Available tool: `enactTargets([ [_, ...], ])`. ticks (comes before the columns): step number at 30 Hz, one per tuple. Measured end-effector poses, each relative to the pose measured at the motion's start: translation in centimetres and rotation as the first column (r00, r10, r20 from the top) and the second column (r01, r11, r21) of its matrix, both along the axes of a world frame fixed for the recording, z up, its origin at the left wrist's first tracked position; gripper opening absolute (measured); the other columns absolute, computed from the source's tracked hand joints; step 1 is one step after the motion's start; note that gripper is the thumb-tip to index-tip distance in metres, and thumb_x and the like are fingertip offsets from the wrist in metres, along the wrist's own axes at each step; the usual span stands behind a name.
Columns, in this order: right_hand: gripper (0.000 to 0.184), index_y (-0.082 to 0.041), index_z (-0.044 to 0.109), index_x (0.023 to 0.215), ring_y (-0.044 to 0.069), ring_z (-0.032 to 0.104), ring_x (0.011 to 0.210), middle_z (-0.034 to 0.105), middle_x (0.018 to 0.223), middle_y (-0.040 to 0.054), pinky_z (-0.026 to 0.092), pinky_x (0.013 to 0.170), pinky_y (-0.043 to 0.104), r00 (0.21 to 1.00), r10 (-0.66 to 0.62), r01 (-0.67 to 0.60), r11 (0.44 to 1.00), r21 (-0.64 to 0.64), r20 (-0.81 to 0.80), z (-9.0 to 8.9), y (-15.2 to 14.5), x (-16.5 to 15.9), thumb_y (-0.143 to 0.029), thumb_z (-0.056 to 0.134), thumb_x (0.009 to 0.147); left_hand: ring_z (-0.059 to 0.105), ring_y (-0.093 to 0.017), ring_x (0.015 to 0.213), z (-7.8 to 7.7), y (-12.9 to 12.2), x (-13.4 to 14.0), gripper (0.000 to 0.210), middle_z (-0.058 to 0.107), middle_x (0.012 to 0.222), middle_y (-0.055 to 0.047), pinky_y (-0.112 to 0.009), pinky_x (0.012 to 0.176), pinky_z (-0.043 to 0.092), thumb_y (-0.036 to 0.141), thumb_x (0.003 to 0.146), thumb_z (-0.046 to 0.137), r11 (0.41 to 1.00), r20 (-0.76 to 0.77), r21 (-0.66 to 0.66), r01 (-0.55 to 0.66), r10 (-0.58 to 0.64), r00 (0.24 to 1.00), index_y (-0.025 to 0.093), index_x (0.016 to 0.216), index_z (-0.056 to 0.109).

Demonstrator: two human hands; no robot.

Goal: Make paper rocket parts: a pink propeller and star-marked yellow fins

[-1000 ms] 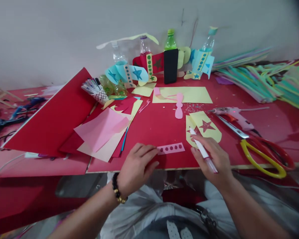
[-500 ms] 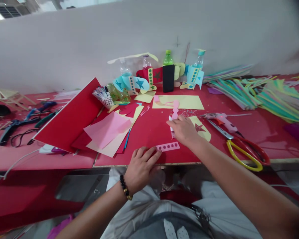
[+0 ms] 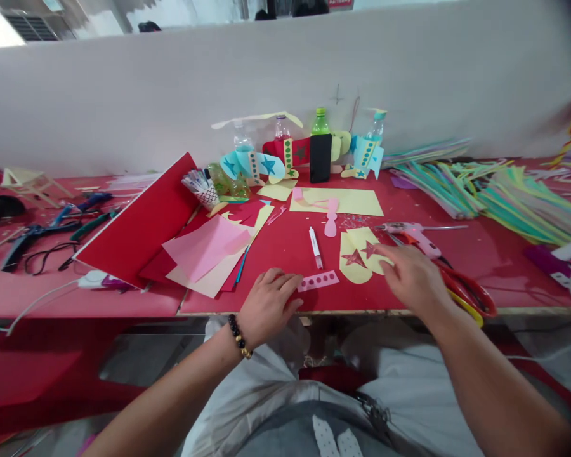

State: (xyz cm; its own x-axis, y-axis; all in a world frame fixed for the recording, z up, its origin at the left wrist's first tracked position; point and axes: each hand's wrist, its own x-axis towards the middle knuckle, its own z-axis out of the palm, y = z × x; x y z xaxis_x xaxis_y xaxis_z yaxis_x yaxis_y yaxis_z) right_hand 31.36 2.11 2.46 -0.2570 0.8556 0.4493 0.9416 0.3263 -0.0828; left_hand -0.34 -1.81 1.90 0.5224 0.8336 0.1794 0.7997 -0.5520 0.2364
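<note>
My left hand (image 3: 272,303) rests at the table's front edge, fingers stretched out, its tips beside a pink paper strip (image 3: 318,281) marked with a row of dark dots. My right hand (image 3: 412,276) is spread open, its fingertips at the right one of two yellow rounded paper pieces (image 3: 356,273), each bearing a dark red star. Whether those fingertips press on the paper I cannot tell. A white marker (image 3: 315,246) lies between the hands, above the dotted strip. Farther back is a pink scalloped paper shape (image 3: 331,222).
Scissors (image 3: 471,293) and a pink glue gun (image 3: 421,240) lie beside my right hand. Pink and cream sheets (image 3: 204,247) lie to the left, by a leaning red board (image 3: 143,222). Decorated bottles (image 3: 320,122) and a black phone (image 3: 320,158) stand at the wall. Colourful strips (image 3: 457,187) are heaped right.
My right hand has left the marker, which stays on the table, and moved right to the yellow star pieces. The left hand remains near the dotted strip.
</note>
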Motion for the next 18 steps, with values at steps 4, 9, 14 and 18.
enactTargets([
  [4, 0.038, -0.013, 0.067, 0.115, 0.029, 0.065, 0.096, 0.073, 0.102, 0.0127, 0.051, 0.085, 0.040, 0.975, -0.222, 0.222, 0.975, 0.025, 0.008, -1.9, -4.6, 6.8, -0.034, 0.046, 0.091, 0.049, -0.029, 0.114, -0.2, -1.4, 0.9, 0.044, 0.067, 0.113, -0.010, -0.046, 0.095, 0.043, 0.032, 0.094, 0.055, 0.999, -0.021, 0.038, -0.028, 0.029, 0.999, 0.016, 0.134, 0.050],
  [9, 0.039, -0.018, 0.065, 0.113, 0.029, 0.066, 0.097, 0.072, 0.106, 0.0120, 0.052, 0.087, 0.042, 0.964, -0.264, 0.264, 0.964, -0.041, -0.008, -4.0, -7.3, 10.5, -0.039, 0.043, 0.088, 0.053, -0.027, 0.103, 0.4, -2.7, 1.9, 0.038, 0.068, 0.098, -0.010, -0.044, 0.089, 0.046, 0.031, 0.096, 0.050, 0.996, 0.035, 0.085, 0.001, -0.004, 0.999, 0.014, 0.131, 0.051],
  [14, 0.040, -0.018, 0.060, 0.121, 0.033, 0.062, 0.110, 0.068, 0.117, 0.0156, 0.045, 0.097, 0.045, 0.952, -0.300, 0.306, 0.942, -0.137, 0.062, -4.1, -6.9, 11.1, -0.031, 0.047, 0.085, 0.053, -0.023, 0.106, 1.0, 0.6, 1.9, 0.031, 0.067, 0.110, -0.009, -0.039, 0.096, 0.045, 0.024, 0.099, 0.044, 0.995, 0.061, 0.075, 0.064, -0.068, 0.996, 0.017, 0.127, 0.055],
  [18, 0.048, -0.019, 0.055, 0.128, 0.036, 0.065, 0.100, 0.066, 0.117, 0.0202, 0.049, 0.082, 0.046, 0.911, -0.391, 0.412, 0.867, -0.280, 0.130, -3.8, -6.1, 12.0, -0.028, 0.053, 0.080, 0.052, -0.023, 0.116, 0.5, 1.9, 1.7, 0.036, 0.064, 0.114, -0.011, -0.040, 0.100, 0.044, 0.024, 0.098, 0.044, 0.991, -0.044, 0.011, 0.134, -0.133, 0.990, 0.018, 0.133, 0.051],
])
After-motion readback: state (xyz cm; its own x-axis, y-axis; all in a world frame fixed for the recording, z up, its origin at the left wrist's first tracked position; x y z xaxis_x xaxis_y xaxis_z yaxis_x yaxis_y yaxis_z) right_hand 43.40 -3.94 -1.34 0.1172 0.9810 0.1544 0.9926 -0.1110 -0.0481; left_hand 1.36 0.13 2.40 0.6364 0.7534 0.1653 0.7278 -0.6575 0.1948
